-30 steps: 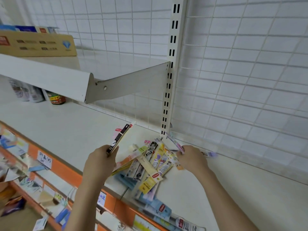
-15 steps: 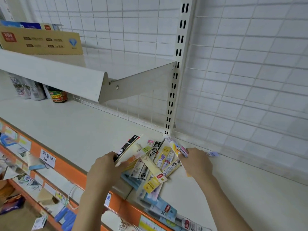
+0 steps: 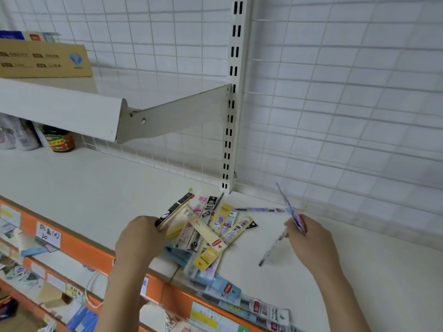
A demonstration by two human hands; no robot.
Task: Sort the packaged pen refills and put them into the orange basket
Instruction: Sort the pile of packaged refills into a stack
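Your left hand (image 3: 140,238) grips black packet (image 3: 173,209) plus cream packet beneath it, fingers curled round lower ends, above left edge of refill pile (image 3: 211,236). Your right hand (image 3: 309,238) pinches blue-violet packet (image 3: 290,209), motion-blurred, raised clear of shelf (image 3: 72,185), right of pile. Pile lies on shelf near slotted upright (image 3: 231,116). Loose pen (image 3: 271,250) lies on shelf between pile and right hand. Orange basket not visible.

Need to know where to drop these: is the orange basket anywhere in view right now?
No. Only the white shelf, the pile of refill packs and both hands holding packs show; the orange is shelf-edge trim.
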